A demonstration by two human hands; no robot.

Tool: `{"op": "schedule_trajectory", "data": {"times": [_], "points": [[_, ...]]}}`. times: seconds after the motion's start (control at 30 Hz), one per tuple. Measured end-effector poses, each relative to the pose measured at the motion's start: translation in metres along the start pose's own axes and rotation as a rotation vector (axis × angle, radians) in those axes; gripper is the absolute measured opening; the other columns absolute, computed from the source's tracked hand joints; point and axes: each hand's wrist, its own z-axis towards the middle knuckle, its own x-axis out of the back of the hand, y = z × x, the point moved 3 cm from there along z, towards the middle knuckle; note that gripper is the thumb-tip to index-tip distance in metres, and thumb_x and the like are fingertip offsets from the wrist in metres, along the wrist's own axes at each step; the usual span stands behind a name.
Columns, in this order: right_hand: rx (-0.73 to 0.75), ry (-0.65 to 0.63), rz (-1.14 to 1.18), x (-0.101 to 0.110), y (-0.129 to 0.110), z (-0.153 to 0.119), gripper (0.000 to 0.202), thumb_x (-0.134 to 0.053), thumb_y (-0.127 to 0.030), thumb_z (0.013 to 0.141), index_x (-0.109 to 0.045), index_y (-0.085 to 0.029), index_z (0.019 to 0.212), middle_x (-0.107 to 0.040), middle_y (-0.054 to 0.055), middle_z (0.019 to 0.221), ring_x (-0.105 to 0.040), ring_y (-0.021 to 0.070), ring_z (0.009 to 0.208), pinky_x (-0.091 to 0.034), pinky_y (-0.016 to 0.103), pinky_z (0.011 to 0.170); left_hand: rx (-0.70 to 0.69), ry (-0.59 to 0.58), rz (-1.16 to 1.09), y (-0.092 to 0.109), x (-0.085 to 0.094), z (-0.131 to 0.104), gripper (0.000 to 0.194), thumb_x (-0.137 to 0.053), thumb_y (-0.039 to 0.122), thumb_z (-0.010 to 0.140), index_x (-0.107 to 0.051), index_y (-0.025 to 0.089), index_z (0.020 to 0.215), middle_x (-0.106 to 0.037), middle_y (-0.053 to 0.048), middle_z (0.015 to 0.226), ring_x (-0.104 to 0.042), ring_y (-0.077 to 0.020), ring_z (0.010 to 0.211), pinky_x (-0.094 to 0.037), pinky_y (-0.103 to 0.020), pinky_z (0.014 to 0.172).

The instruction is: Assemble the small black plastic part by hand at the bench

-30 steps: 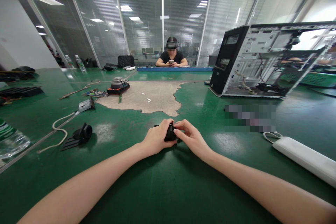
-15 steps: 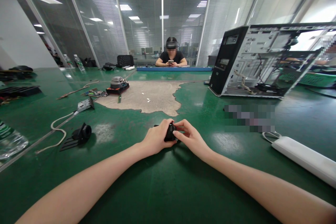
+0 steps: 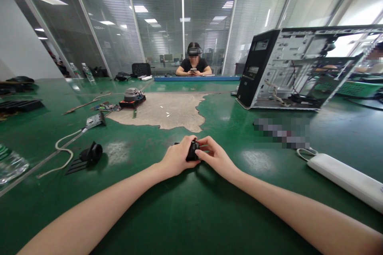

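A small black device (image 3: 193, 152) is held just above or on the green table (image 3: 185, 207), near the middle of the view. My left hand (image 3: 179, 154) is wrapped round its left side, with the thumb along the near edge. From the right, the thumb and fingertips of my right hand (image 3: 214, 154) grip the device's right end. Much of the device is hidden behind my left fingers, and its lower side is out of sight.
An open computer case (image 3: 260, 67) stands at the back right, with a white power strip (image 3: 344, 177) nearer. Left lie a black cylindrical part (image 3: 91, 153), a metal bracket (image 3: 95, 120) with cable, and a bottle (image 3: 12, 163). A person (image 3: 194, 63) sits opposite, holding a phone.
The surroundings have shifted slightly left in view. Both hands keep nearly the same hold on the black device.
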Motion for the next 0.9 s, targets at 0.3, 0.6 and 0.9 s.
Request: {"op": "schedule_trajectory", "data": {"times": [0.3, 0.6, 0.9], "points": [[-0.006, 0.02, 0.018, -0.0007, 0.0018, 0.0013, 0.016, -0.053, -0.028, 0.076, -0.048, -0.021, 0.089, -0.055, 0.002, 0.091, -0.056, 0.0145, 0.083, -0.049, 0.027, 0.065, 0.019, -0.009, -0.013, 0.0007, 0.0013, -0.0006, 0.06, -0.059, 0.04, 0.067, -0.028, 0.024, 0.117, -0.051, -0.005, 0.112, -0.058, -0.0243, 0.089, -0.045, -0.034, 0.07], [0.065, 0.022, -0.001, 0.0006, -0.0041, -0.0016, 0.011, -0.054, -0.024, 0.075, -0.05, -0.02, 0.085, -0.054, 0.002, 0.089, -0.054, 0.0162, 0.09, -0.048, 0.026, 0.066, -0.001, 0.003, -0.004, -0.0002, 0.001, -0.0005, 0.06, -0.059, 0.039, 0.067, -0.027, 0.024, 0.117, -0.05, -0.004, 0.113, -0.058, -0.0243, 0.088, -0.045, -0.034, 0.069], [-0.045, 0.006, -0.008, -0.001, 0.0023, 0.0002, 0.02, -0.053, -0.026, 0.075, -0.048, -0.02, 0.094, -0.056, 0.003, 0.09, -0.056, 0.0143, 0.08, -0.05, 0.028, 0.064, 0.017, -0.015, -0.02, -0.0006, -0.0001, 0.0004, 0.062, -0.059, 0.039, 0.067, -0.027, 0.024, 0.118, -0.049, -0.005, 0.114, -0.057, -0.0243, 0.091, -0.045, -0.034, 0.073]]}}
